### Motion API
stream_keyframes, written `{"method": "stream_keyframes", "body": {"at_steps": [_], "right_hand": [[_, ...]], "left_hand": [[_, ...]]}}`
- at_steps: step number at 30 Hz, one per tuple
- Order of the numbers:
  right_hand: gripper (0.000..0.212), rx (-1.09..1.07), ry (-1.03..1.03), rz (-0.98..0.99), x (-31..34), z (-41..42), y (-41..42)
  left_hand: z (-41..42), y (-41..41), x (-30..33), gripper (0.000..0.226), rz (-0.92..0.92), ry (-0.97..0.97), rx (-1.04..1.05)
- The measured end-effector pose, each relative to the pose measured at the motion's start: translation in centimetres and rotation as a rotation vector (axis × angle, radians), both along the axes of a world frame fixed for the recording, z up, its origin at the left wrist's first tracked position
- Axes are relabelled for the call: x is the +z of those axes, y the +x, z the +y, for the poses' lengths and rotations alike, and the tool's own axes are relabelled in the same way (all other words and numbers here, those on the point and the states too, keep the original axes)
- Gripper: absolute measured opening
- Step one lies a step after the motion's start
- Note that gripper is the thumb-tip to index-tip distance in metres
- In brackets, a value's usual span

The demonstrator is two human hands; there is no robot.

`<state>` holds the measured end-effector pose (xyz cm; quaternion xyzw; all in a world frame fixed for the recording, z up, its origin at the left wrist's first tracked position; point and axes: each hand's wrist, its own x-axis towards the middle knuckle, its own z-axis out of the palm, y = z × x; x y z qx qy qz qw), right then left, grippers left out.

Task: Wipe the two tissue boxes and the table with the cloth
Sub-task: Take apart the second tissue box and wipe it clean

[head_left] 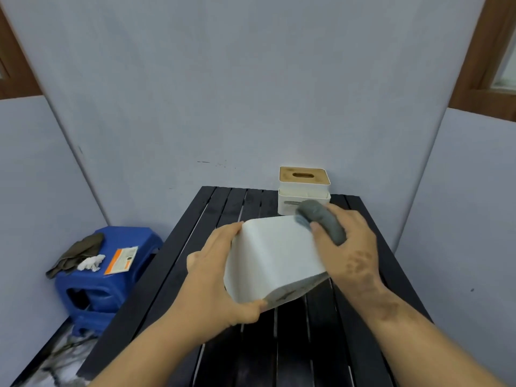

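My left hand (215, 277) grips a white tissue box (272, 258), tilted on its side above the black slatted table (296, 344). Its plain white bottom faces me. My right hand (353, 247) holds a bunched grey cloth (321, 219) against the box's far right corner. A second white tissue box (303, 191) with a wooden slotted lid stands upright at the table's far right edge, just behind the cloth.
A blue plastic stool (111, 272) stands on the floor left of the table, carrying a dark rag (78, 254), a crumpled white tissue (90, 262) and an orange and white leaflet (121, 259). Grey walls close in behind and at both sides.
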<state>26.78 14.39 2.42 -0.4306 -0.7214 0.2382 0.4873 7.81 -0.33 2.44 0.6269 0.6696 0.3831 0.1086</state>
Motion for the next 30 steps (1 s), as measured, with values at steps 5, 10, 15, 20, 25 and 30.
{"method": "stream_keyframes", "body": {"at_steps": [5,10,15,20,25,30], "right_hand": [[0.035,0.162,0.216,-0.034,0.3,-5.4,-2.0],[0.032,0.19,0.172,-0.064,-0.1,-2.8,-0.5],[0.037,0.072,-0.136,0.173,-1.0,-0.7,2.0],[0.034,0.202,0.13,-0.074,-0.4,-4.9,-0.1],[0.033,0.37,0.228,-0.128,-0.3,-4.7,0.4],[0.027,0.185,-0.185,0.153,-1.4,-0.6,3.3]], "left_hand": [[0.1,0.9,0.3,0.099,-0.009,0.059,0.0],[0.3,0.3,0.0,0.104,-0.006,0.017,0.025],[0.9,-0.5,-0.6,0.105,-0.047,-0.008,0.048],[1.5,-0.8,-0.7,0.105,-0.093,0.028,0.064],[1.4,-1.2,-1.0,0.102,-0.094,0.027,0.043],[1.4,-2.3,-1.3,0.105,-0.119,-0.067,0.029]]}}
